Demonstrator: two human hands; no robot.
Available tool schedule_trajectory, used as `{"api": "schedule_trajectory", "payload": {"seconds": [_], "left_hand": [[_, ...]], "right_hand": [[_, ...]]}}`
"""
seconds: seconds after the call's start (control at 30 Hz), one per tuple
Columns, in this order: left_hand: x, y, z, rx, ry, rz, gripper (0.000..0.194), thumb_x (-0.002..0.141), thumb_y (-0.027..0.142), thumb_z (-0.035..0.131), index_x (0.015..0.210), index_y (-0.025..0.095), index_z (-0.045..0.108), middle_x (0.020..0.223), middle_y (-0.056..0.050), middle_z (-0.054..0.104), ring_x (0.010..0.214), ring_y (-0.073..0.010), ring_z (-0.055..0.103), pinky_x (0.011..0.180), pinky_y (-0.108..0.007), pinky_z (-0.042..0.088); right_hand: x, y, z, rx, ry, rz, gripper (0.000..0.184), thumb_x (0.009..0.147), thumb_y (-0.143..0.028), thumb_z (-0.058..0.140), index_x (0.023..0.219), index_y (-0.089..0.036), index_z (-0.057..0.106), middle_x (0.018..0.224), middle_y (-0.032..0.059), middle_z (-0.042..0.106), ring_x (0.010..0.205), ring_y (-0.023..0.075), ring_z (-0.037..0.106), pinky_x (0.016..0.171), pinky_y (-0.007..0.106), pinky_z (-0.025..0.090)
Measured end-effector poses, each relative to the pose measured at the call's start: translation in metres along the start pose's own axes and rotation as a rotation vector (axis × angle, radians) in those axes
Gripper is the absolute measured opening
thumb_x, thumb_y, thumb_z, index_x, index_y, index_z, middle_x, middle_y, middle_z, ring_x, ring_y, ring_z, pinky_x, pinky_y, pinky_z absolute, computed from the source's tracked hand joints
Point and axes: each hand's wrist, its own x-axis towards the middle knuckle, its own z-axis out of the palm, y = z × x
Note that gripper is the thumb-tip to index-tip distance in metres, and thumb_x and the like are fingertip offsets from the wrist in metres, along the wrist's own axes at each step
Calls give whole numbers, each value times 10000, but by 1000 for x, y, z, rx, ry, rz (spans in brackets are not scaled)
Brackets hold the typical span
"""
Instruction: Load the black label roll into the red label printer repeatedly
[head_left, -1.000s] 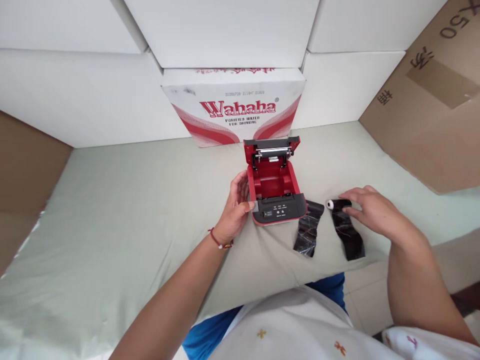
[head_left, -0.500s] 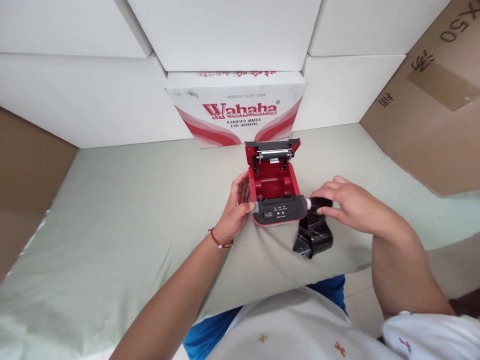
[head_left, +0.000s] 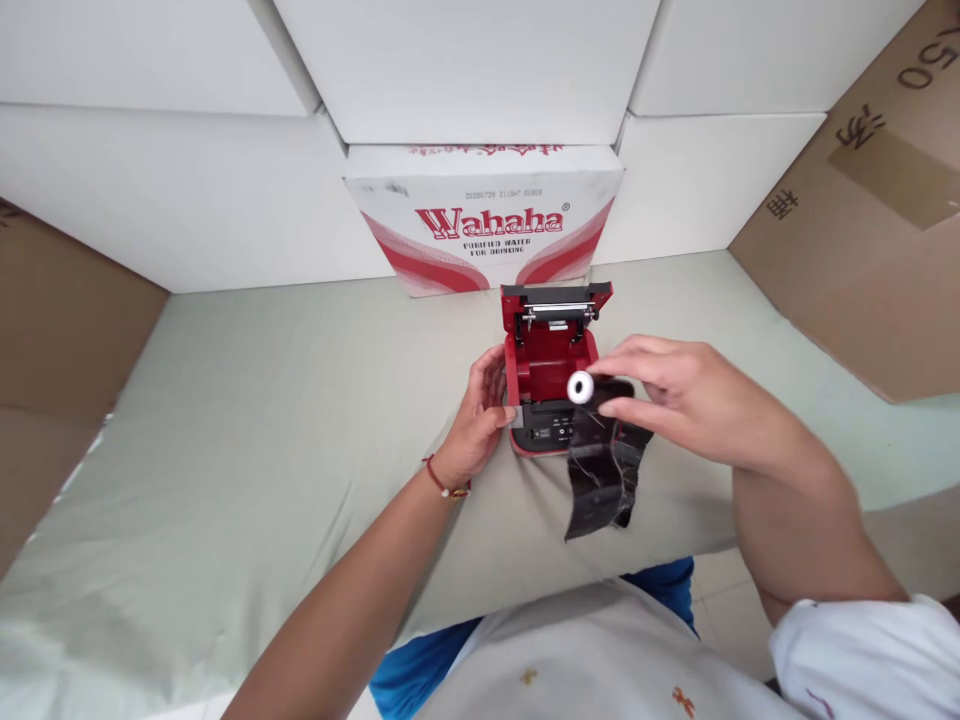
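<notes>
So the right hand (head_left: 675,400) is pinching a small roll of black glossy ribbon on a white plastic core (head_left: 581,387), thumb underneath and the other fingers bunched on top, and it's holding it in the air right over the front edge of the little red and black desktop printer (head_left: 551,375). The white core end faces the camera, so the roll's long axis runs roughly left-right and a bit toward the person, lying across the printer's width. A loose tail of black ribbon film (head_left: 600,480) hangs off the roll down onto the pale green cloth-covered table (head_left: 262,400). The printer's red lid (head_left: 556,303) is flipped up and back, with the open red bay just behind and below the roll, away from the fingers. The left hand (head_left: 480,420) is curled against the printer's left side, fingers pressed on the casing, not gripping anything loose. It's touching the printer, but the right hand is the one carrying the roll. Behind it all is a white cardboard Wahaha water carton (head_left: 484,220), with brown cardboard boxes (head_left: 870,230) off to the right.
</notes>
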Motion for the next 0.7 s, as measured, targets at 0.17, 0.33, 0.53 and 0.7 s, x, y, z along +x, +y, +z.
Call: {"api": "schedule_trajectory", "payload": {"seconds": [0.17, 0.33, 0.53, 0.7], "left_hand": [[0, -1, -1, 10, -12, 2, 822, 785, 470, 888, 1507, 363, 510, 1711, -53, 435, 1627, -327, 348, 1356, -552, 270], [0, -3, -3, 8, -14, -8, 851, 777, 463, 891, 1519, 355, 488, 1716, -64, 423, 1641, -325, 325, 1364, -543, 254], [1, -4, -2, 6, -22, -1, 861, 776, 455, 885, 1524, 358, 471, 1717, -63, 418, 1639, -331, 327, 1363, -556, 249], [1, -5, -2, 28, -32, 17, 792, 834, 467, 830, 1528, 348, 467, 1725, -63, 412, 1642, -330, 329, 1359, -564, 259]], "right_hand": [[50, -16, 39, -427, -55, 147, 339, 1040, -270, 601, 1350, -224, 729, 1335, 121, 756, 1038, 313, 758, 789, 392, 547], [72, -16, 52, -571, -123, 228, 286, 1047, -284, 569, 1263, -218, 745, 1201, 144, 799, 959, 338, 768, 701, 392, 516], [85, -16, 57, -620, -166, 207, 297, 1025, -183, 510, 1165, -209, 770, 1095, 179, 822, 959, 351, 776, 704, 400, 533], [93, -12, 64, -587, -183, 184, 319, 1017, -144, 493, 1164, -182, 773, 1201, 191, 804, 1021, 366, 777, 752, 416, 550]]}}
